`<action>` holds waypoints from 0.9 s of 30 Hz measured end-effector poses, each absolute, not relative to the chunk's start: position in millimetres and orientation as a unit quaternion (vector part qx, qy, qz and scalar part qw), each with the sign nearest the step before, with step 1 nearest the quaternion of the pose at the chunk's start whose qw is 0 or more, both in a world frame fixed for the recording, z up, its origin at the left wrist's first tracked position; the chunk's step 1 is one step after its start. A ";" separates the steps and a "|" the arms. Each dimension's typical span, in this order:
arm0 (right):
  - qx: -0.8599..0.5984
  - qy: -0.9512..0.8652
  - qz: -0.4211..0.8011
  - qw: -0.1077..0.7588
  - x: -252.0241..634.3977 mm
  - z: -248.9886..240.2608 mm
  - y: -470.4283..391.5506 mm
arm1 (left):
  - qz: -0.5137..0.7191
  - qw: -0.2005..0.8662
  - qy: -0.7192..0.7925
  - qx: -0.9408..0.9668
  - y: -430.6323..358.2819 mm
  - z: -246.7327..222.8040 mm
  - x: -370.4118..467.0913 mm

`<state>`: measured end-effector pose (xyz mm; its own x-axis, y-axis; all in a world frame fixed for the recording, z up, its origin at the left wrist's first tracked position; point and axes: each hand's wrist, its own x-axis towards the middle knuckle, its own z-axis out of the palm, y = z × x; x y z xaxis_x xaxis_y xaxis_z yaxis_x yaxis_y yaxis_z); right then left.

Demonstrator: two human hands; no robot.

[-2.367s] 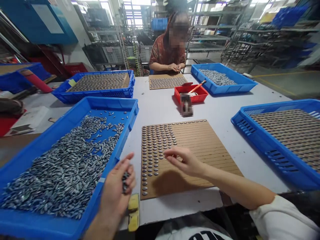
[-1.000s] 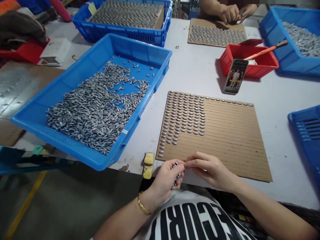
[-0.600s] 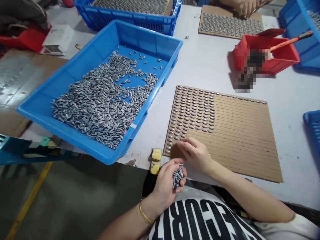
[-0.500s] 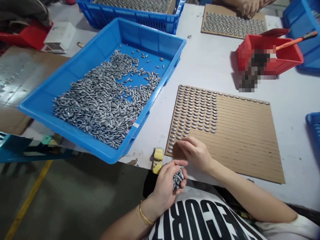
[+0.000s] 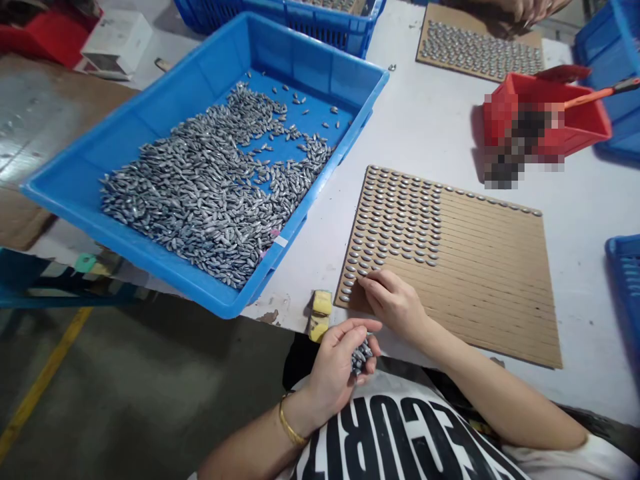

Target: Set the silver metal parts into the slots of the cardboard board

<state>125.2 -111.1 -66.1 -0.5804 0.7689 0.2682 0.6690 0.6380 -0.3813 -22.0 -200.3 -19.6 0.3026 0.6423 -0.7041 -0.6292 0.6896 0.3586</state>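
Note:
Cupped around a pile of small grey metal pieces [image 5: 360, 357] is my left hand [image 5: 337, 363], near the table's front edge. My right hand [image 5: 395, 300] is over the lower left of a cardboard sheet [image 5: 490, 280], fingertips pinched together at the rows; what they hold, if anything, is too small to make out. Rows of oval grey pieces [image 5: 400, 213] cover the sheet's left part, and a single row runs along its top edge. At the left stands a big blue tray [image 5: 200, 283], with a large heap of loose grey pieces [image 5: 200, 193] in it.
Yellow blocks [image 5: 320, 313] lie at the table's front edge. A red bin [image 5: 580, 127] with an orange-handled tool stands at the back right. Another person's hands [image 5: 533, 8] are at a second filled cardboard sheet [image 5: 480, 50]. A blue basket [image 5: 625, 267] is at the right edge.
The view has shifted slightly. My right hand's fingertips remain at the lower left rows, a little higher relative to the sheet. My left hand still holds its pile.

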 end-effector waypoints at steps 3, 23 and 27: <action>-0.411 -0.874 0.149 0.214 125.6 -63.4 -109.8 | 0.402 0.803 0.440 0.020 -200.7 -19.2 -21.1; -0.443 -0.711 0.495 0.231 156.1 -19.3 -134.6 | 0.457 0.744 0.487 0.029 -184.6 -25.7 -1.4; -0.451 -0.799 0.271 0.292 154.5 -36.6 -125.2 | 0.473 0.741 0.477 -0.001 -184.9 -24.7 -2.1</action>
<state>154.5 -125.2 -36.6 -0.4231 0.8786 0.2216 0.5629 0.4465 -0.6955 -2.1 -184.9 -24.7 0.0977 0.7001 -0.7073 -0.7023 0.5521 0.4494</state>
